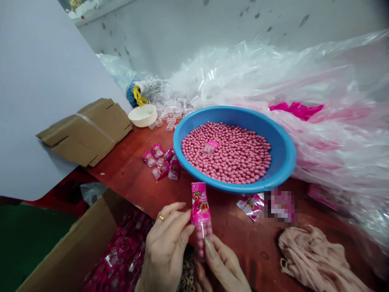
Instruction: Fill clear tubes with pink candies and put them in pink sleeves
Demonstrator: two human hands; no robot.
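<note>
My right hand (223, 263) grips the lower end of a slim candy packet (200, 217), its thumb across the front. The packet stands nearly upright, with a pink printed top showing a strawberry cartoon and a see-through lower part full of pink balls. At its left edge, the bent fingers and thumb of my left hand (167, 243) close on the packet; a ring is on one finger. Beyond my hands sits a blue basin (234, 188) of pink candy balls (231, 154). A small clear container with a pink cap (209, 148) lies on the balls.
Several filled pink packets (161, 162) lie left of the basin on the red table (121, 178). Flat printed wrappers (251, 206) and a beige cloth (319, 255) are at right. An open carton (75, 243) holds many pink packets. Clear containers (173, 111) and plastic bags line the back.
</note>
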